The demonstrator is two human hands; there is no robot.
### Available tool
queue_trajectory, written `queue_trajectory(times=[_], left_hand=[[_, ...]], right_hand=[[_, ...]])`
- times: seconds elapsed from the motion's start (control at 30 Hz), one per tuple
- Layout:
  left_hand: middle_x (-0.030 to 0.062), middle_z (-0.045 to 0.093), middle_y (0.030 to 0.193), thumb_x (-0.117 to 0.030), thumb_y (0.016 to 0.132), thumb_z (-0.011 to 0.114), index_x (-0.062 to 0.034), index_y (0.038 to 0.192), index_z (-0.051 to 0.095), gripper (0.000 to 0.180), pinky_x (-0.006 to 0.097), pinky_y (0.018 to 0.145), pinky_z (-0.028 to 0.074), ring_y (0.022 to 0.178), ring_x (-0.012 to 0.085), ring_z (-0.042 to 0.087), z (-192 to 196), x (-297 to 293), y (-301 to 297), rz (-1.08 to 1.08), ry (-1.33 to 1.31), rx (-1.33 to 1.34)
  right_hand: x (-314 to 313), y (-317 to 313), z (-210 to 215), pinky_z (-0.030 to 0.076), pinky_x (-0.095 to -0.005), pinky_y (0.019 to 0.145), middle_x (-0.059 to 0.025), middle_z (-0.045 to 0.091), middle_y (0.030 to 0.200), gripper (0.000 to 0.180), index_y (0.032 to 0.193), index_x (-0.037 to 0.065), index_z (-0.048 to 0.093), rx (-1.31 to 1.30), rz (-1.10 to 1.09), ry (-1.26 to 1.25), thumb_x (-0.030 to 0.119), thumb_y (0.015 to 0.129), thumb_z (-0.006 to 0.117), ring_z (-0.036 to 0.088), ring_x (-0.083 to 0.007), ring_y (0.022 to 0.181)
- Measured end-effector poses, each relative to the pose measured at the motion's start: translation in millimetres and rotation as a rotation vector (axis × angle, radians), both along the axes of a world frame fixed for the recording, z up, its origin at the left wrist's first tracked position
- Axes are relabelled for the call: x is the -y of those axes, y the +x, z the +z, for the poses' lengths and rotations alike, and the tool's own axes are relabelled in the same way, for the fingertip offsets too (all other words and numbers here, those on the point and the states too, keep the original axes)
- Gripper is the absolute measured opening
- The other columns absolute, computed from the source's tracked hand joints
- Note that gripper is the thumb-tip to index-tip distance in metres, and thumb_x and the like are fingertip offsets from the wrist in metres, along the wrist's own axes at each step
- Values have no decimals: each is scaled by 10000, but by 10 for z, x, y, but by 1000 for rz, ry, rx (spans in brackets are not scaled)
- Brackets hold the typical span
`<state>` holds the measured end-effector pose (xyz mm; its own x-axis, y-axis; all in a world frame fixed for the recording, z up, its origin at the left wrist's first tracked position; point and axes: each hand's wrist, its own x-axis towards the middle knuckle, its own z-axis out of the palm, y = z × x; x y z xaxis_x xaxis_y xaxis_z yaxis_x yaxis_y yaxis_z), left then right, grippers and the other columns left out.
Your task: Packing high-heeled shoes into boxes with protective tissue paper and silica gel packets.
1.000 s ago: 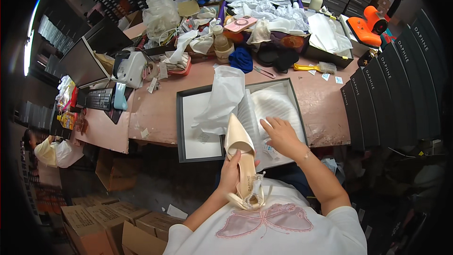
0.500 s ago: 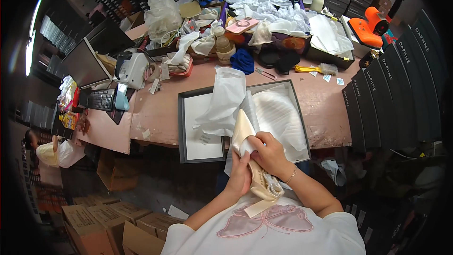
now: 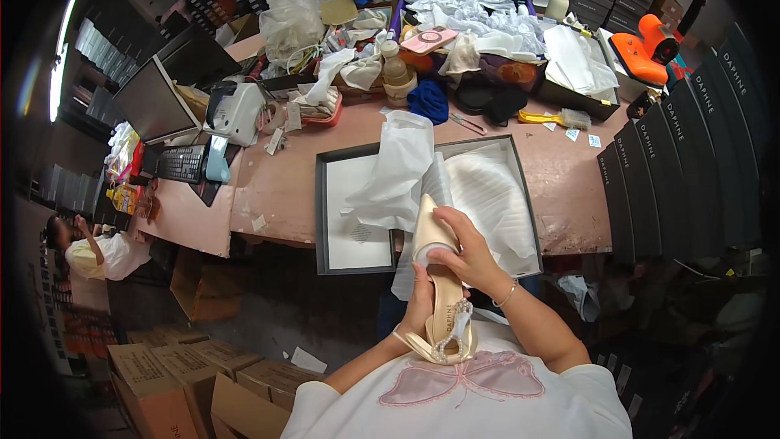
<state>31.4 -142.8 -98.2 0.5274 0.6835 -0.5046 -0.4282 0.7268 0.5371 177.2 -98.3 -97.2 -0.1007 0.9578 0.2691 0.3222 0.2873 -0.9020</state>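
A cream pointed-toe shoe [image 3: 445, 297] with an ankle strap and a pearl-trimmed buckle [image 3: 448, 347] is held in front of my chest, toe pointing away. My left hand [image 3: 417, 307] grips its left side near the middle. Over the toe, my right hand [image 3: 475, 260] is closed, its thumb at the opening where white padding [image 3: 428, 253] shows. Just beyond lies a dark shoe box [image 3: 526, 203] lined with white tissue; a second cream-white wrapped form inside it is mostly covered. Crumpled tissue [image 3: 402, 154] lies across the box's left part, over a white panel [image 3: 353, 248].
Shoe boxes [image 3: 678, 154] stand in a row at the right. Along the table's back are a bottle [image 3: 396, 73], a blue cloth [image 3: 427, 102], a yellow brush [image 3: 552, 119] and an orange device [image 3: 642, 57]. Cartons [image 3: 195, 374] sit lower left. Another person [image 3: 101, 252] is at far left.
The shoe has turned more upright and its strap has swung left. My right hand has shifted up over the toe, and the padding now sits further inside.
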Motion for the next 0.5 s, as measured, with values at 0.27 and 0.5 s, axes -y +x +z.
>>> queue_trajectory(times=[0.27,0.5], left_hand=[[79,608,850,-755,873,171,-75,1187,492,815,270,614,517,710,160,615,-9,-7,7,56,23,6],[102,630,796,-691,922,243,-52,1140,550,742,297,536,543,620,190,632,100,-683,-550,52,-70,-15]], right_hand=[[-46,-106,131,500,-373,888,-249,417,1364,631,1334,68,494,126,18,11,233,782,751,588,-366,1077],[-162,230,222,327,-485,1050,-258,359,1411,816,1437,143,357,410,-12,-34,341,755,759,407,-426,1260]])
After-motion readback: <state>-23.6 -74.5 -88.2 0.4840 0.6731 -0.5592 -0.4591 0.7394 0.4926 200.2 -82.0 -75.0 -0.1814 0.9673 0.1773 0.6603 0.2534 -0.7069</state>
